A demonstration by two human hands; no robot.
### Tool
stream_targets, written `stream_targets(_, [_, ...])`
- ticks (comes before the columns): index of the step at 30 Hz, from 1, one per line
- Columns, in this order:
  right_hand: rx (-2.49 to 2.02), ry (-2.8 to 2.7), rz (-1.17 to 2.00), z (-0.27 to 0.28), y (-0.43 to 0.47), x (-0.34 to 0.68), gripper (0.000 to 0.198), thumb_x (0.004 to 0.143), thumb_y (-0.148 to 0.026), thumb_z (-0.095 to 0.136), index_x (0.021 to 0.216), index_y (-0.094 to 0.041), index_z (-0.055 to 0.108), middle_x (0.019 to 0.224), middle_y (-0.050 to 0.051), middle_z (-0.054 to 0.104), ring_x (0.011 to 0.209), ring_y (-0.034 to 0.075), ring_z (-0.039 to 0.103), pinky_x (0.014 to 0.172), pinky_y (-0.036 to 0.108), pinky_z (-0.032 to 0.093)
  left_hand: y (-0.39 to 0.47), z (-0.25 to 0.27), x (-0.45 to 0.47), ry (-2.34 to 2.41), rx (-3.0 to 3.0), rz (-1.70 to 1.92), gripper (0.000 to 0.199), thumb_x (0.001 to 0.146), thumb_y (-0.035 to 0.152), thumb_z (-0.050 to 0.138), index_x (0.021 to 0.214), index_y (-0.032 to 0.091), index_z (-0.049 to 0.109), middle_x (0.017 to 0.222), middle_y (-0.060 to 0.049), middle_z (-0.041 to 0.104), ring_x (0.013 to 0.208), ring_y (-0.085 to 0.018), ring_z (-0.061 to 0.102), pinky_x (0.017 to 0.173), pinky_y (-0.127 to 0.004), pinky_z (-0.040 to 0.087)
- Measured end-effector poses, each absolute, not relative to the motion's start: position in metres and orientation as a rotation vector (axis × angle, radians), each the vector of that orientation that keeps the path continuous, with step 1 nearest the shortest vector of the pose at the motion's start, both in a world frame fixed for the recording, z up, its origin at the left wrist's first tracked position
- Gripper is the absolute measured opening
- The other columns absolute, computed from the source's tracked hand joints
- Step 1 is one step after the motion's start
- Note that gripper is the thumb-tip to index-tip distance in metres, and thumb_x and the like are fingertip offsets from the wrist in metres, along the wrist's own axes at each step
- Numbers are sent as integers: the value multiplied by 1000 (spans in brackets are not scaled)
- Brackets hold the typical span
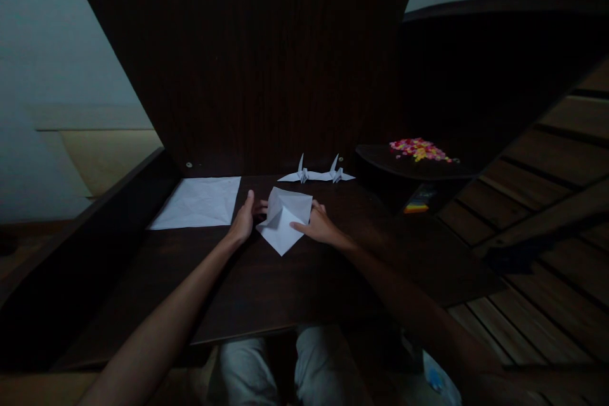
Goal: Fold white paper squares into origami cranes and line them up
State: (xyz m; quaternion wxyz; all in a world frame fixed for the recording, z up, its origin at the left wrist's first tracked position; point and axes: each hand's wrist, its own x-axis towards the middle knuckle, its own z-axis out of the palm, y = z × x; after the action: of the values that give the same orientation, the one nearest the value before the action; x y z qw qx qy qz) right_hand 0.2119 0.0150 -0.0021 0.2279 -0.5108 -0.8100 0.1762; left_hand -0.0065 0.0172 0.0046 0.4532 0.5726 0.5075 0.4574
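Observation:
A white sheet of origami paper (291, 223), partly folded with a raised flap, is held just above the dark desk. My right hand (321, 226) grips its right side, thumb on the front and fingers behind. At the paper's left edge is my left hand (245, 219), thumb raised and apart, with fingertips reaching behind the sheet; whether they touch it is hidden. Two folded paper cranes, a left one (301, 175) and a right one (337, 174), stand wing to wing against the back panel.
Flat white paper (202, 202) with crease lines lies at the desk's back left. Small pink and yellow pieces (422, 150) are heaped on a low shelf (380, 157) at right. Beneath it sits a yellow-edged item (416, 208). A raised side board (95, 235) borders the left.

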Motion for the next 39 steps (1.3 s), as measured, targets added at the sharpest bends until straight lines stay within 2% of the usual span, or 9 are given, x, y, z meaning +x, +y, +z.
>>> stream_targets(5, [-1390,-2235,472,-1,15,211,40,77,-35,67,111,-15,63,117,14,58,113,29,44,97,45,30,11,10,-7,1319,1690,998,38,79,41,50,105,15,64,97,-8,72,91,-26,66,82,-37,49])
stream_targets(9, [-1328,-2246,449,-1,14,210,40,78,-34,65,112,-14,61,119,14,59,113,28,45,96,45,31,7,9,-8,1341,1913,916,60,70,26,61,127,16,47,109,-10,69,94,-25,66,81,-36,51])
stream_targets(12, [-1263,-2253,461,-2,14,211,41,80,-33,63,117,-17,59,123,11,59,114,27,44,97,45,30,5,9,-8,1290,2032,867,72,67,22,63,135,16,37,107,-9,70,98,-25,66,85,-37,50])
stream_targets(14, [-1228,-2264,471,-2,13,211,41,81,-31,62,120,-19,58,124,9,59,115,26,44,97,45,29,5,11,-8,1273,2096,842,66,69,20,60,133,16,41,108,-8,69,101,-24,65,88,-36,49])
stream_targets(19, [-1168,-2357,446,1,11,210,40,85,-27,55,124,-19,57,124,9,60,113,26,44,96,45,29,8,16,-11,1293,2240,742,39,75,12,45,106,20,66,111,-3,69,105,-21,62,94,-32,46])
stream_targets(22, [-1185,-2403,413,3,10,210,40,85,-27,56,123,-16,58,124,11,60,113,28,44,95,45,29,11,15,-13,1274,2245,752,41,76,11,38,101,20,70,112,-2,69,106,-20,62,96,-31,45])
stream_targets(27, [-1158,-2488,396,7,9,214,41,79,-30,62,119,-21,62,134,7,54,117,29,40,97,49,25,14,11,-15,1236,2250,772,45,74,8,38,101,17,72,115,-5,68,107,-20,62,97,-32,45])
stream_targets(31, [-1115,-2582,405,9,10,219,54,74,-25,65,127,-25,57,141,6,47,119,29,38,97,50,26,16,10,-19,1290,2291,729,49,67,1,39,97,20,73,113,-3,68,107,-18,62,97,-32,46])
stream_targets(39, [-1042,-2673,504,17,10,226,59,79,-26,60,136,-26,45,148,6,37,127,30,32,100,52,24,17,15,-24,1337,2435,558,59,58,-6,39,92,26,75,116,-1,66,110,-20,59,99,-38,45])
